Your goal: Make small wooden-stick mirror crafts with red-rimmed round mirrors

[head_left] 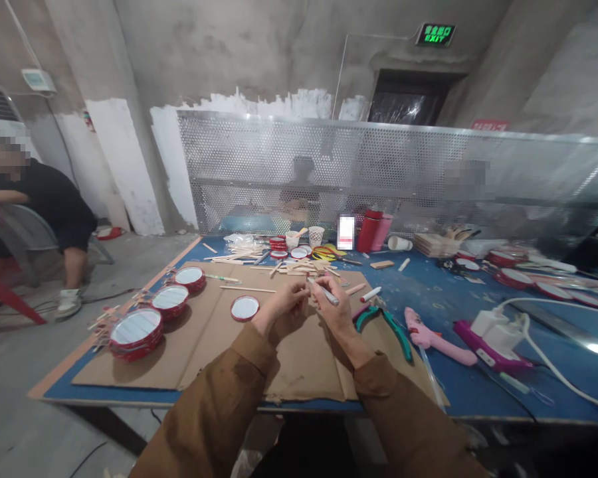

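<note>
My right hand (331, 307) grips a white marker (327, 293), its tip pointing toward my left hand. Closed fingers on my left hand (290, 302) pinch something too small or hidden to make out, close to the marker tip. Both hands are above a brown cardboard sheet (214, 332). Left of them lies a round red-rimmed lid with a pale face (244, 308). Another white marker with a red end (370, 295) rests just right of my right hand, beside teal-handled pliers (386, 325). A thin wooden stick (248, 289) lies behind the lid.
Stacked red-rimmed lids with sticks (136, 330) line the left side. Behind are loose wooden sticks (244, 253), paper cups (315, 236), a lit phone (345, 232) and a red bottle (369, 231). A pink glue gun (436, 338) and purple power strip (491, 348) sit right. A person (44, 206) sits at left.
</note>
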Tool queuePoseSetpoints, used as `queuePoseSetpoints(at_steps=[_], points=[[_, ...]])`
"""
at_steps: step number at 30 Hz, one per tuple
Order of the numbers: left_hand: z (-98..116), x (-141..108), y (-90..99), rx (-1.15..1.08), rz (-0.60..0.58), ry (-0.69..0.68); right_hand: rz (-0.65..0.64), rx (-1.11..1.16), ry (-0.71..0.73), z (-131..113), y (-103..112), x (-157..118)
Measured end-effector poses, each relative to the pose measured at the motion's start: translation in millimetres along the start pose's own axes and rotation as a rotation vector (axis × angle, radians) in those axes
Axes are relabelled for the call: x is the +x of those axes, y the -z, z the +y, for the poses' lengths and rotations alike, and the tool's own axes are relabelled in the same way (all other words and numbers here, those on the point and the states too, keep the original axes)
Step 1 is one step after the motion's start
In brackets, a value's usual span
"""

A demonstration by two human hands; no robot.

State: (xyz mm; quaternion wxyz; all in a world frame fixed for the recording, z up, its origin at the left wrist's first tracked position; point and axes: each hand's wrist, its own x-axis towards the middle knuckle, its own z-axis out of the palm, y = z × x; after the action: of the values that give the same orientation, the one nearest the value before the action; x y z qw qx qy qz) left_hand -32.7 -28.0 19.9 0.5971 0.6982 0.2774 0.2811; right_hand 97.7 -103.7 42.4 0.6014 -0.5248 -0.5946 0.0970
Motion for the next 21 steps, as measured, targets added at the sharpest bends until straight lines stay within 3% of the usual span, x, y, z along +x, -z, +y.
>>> queuePoseSetpoints(at_steps=[4, 12, 21], points=[[-0.1, -0.5, -0.4, 0.004, 0.009, -0.009, -0.044, -0.01, -0.005, 2.5, -0.5, -0.4], [2.3, -3.2, -1.4, 0.013, 0.045, 0.049, 0.081, -0.057, -0.094, 3.0, 0.5, 1.0], [0.6, -0.6, -0.8, -0.003, 0.021, 0.022, -0.022, -0.024, -0.024, -1.9, 0.1, 0.3]])
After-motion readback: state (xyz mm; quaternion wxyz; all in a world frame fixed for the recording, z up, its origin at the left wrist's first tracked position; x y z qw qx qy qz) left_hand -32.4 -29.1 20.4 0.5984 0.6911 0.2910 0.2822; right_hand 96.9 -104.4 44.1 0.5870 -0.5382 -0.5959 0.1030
